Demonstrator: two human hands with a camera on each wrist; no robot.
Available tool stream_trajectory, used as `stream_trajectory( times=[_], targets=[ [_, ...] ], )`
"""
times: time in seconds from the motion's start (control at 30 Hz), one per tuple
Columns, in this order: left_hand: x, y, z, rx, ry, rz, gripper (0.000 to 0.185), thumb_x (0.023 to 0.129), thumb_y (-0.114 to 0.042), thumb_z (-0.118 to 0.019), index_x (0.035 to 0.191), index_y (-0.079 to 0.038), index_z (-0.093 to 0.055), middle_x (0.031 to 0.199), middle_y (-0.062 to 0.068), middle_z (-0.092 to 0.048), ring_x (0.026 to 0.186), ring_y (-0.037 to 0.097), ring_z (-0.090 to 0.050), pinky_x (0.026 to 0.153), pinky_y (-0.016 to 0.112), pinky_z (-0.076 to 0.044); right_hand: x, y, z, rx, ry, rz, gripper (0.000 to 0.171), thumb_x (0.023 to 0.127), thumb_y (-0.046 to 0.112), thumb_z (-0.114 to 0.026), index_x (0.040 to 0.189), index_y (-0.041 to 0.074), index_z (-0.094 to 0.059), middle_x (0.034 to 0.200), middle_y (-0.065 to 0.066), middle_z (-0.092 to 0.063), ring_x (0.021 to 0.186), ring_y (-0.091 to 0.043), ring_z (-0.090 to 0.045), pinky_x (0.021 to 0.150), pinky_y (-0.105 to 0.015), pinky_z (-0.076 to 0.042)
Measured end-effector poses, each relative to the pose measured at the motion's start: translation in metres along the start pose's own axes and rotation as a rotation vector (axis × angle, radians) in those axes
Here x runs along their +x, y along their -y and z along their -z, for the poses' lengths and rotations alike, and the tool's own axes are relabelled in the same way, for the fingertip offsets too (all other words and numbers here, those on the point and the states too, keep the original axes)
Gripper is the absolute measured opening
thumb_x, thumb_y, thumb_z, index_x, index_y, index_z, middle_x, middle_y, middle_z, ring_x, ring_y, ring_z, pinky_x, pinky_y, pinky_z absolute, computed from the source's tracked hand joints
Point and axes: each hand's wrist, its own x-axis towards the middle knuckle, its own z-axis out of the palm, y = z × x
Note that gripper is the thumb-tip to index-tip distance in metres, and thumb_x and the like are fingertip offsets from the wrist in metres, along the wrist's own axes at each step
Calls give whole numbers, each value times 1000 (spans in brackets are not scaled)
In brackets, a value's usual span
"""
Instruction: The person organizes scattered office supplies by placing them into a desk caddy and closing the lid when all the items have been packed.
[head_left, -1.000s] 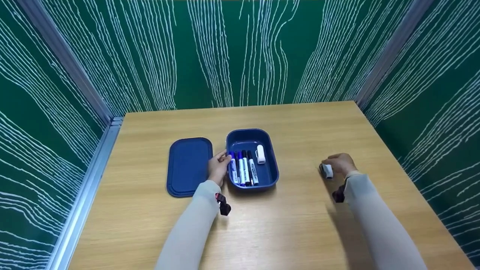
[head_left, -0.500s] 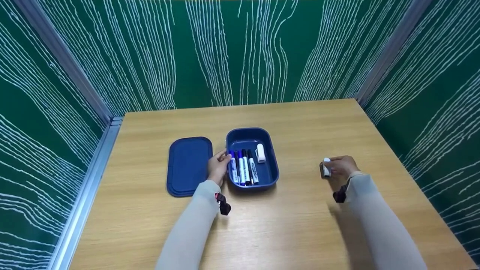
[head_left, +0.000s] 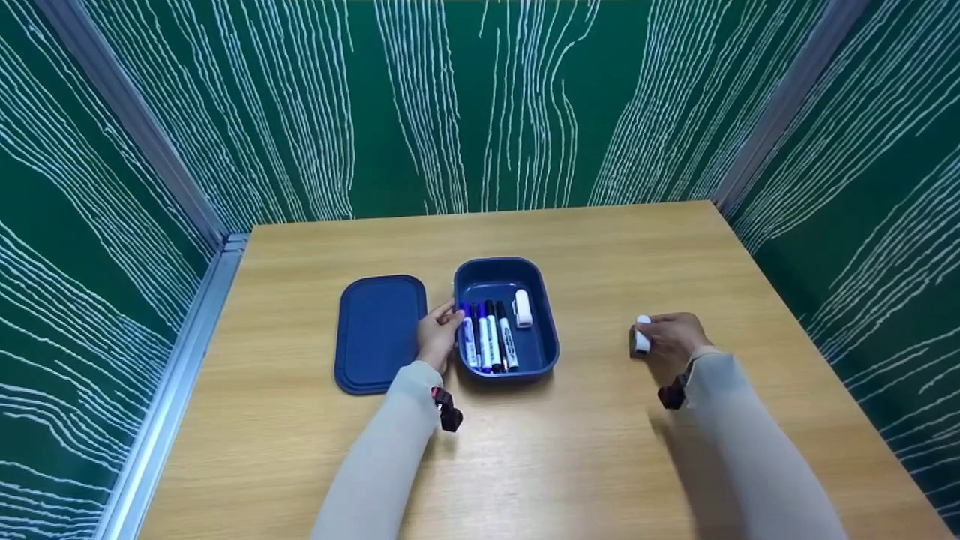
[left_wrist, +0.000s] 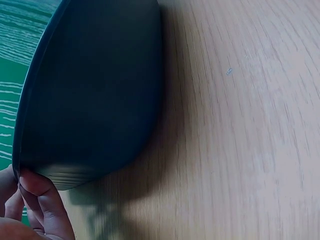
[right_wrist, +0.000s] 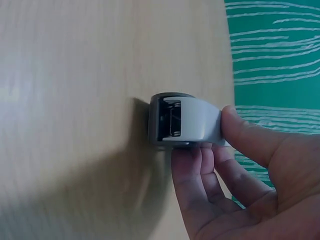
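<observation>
My left hand (head_left: 438,334) pinches the left rim of a blue plastic box (head_left: 541,330), its fingertips (left_wrist: 36,182) on the outer wall in the left wrist view. Inside the box, several whiteboard markers (head_left: 489,337) with blue or black caps lie side by side, and a white oblong item (head_left: 522,308) rests to their right. Over on the right, my right hand (head_left: 676,331) holds a small white and dark-grey hole punch (right_wrist: 197,120) between thumb and fingers. Springs show in its dark slot, and its grey base faces the table.
A flat blue lid (head_left: 379,330) lies left of the box, partly under my left hand. Box and lid are on a wooden table (head_left: 525,450). Green panels (head_left: 525,112) with white wavy lines stand at its back and sides.
My right hand has turned the hole punch and shifted it slightly left, toward the box. The left hand, box and lid have stayed in place.
</observation>
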Motion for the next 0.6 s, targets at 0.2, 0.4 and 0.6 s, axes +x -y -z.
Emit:
stream_trajectory(
  times=[0.2, 0.4, 0.6],
  targets=[
    [0, 0, 0, -5, 0, -10, 39, 94, -9, -65, 133, -6, -62, 95, 3, -62, 77, 12, -55, 53, 20, -44, -6, 20, -20, -17, 64, 62, 68, 99, 28, -60, 152, -2, -29, 153, -24, -35, 135, -30, -44, 110, -38, -40],
    [1, 2, 0, 5, 2, -8, 38, 95, -9, -65, 133, -7, -62, 98, 6, -64, 80, 16, -57, 53, 21, -44, -8, 42, -48, 27, 111, 184, 63, 97, 19, -63, 146, -10, -35, 142, -26, -48, 100, -13, -65, 97, -28, -51],
    [0, 2, 0, 17, -3, -7, 38, 94, -10, -66, 133, -7, -62, 100, 6, -64, 79, 13, -55, 51, 19, -42, -9, 62, -82, 26, 151, 264, 56, 96, 13, -64, 138, -16, -42, 122, -22, -61, 85, -9, -66, 85, -25, -56]
  ],
)
